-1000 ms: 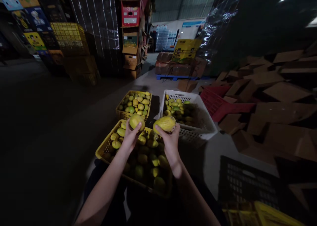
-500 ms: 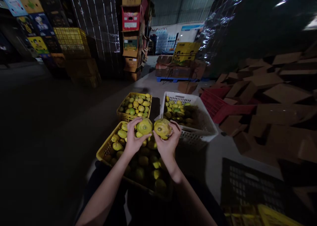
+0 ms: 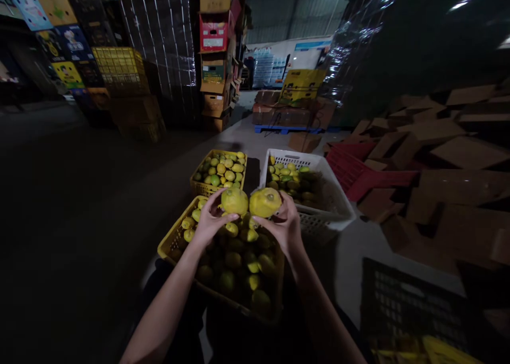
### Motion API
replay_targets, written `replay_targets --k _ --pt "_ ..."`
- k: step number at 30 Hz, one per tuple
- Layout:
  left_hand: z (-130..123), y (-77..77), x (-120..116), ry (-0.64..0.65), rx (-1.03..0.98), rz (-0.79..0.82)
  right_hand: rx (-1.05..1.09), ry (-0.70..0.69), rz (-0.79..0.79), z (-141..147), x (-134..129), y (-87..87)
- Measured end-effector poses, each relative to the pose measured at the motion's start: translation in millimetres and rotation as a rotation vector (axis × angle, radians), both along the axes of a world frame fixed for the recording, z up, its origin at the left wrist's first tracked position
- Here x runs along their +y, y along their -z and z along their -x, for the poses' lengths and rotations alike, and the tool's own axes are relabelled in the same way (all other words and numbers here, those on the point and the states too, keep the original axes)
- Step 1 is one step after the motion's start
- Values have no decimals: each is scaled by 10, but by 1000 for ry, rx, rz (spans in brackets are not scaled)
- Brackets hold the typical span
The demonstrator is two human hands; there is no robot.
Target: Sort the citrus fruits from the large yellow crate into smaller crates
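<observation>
Side by side above the near crate, my two hands each hold a yellow-green lemon. My left hand [image 3: 211,218] is closed around one lemon [image 3: 234,201], thumb below it. In my right hand [image 3: 286,220] is the other lemon [image 3: 264,202], its end nub facing up toward me. Beneath them stands a yellow crate [image 3: 169,239] full of lemons, its near part in shadow. Beyond it on the left is a smaller-looking yellow crate [image 3: 198,188] heaped with yellow and green lemons. A white crate [image 3: 337,196] on the right holds more lemons, mostly toward its left side.
Flattened cardboard boxes [image 3: 450,157] pile up at the right, with a red crate [image 3: 350,167] against them. A dark crate [image 3: 406,295] lies at lower right. Stacked cartons [image 3: 215,77] and a loaded blue pallet [image 3: 285,130] stand farther back.
Both lemons have been turned in my fingers, the right one's nub shifting upward. My right hand has moved slightly to the right. The whole view has shifted a little.
</observation>
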State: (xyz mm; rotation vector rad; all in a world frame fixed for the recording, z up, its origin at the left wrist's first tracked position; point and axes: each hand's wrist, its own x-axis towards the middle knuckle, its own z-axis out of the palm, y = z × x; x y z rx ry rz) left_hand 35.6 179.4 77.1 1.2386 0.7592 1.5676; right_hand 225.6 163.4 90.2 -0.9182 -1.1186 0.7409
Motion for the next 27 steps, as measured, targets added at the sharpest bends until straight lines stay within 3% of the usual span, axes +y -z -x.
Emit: replay_targets --k 5,11,15,18,22,27 --pt "36 -41 -70 86 -232 260 203 -233 200 -110 -75 -88" --pt "81 -90 -88 185 -400 486 364 -294 335 -153 -80 -54" --pt "65 -94 -82 179 -437 563 443 -353 378 -116 -69 -72" --pt "-1 -73 -104 182 -457 589 515 -405 494 -50 -71 -98" --pt "-139 -92 -179 216 -481 649 621 -383 591 86 -71 -130" --pt "-270 -180 -224 167 -586 672 620 -325 595 213 -65 -107"
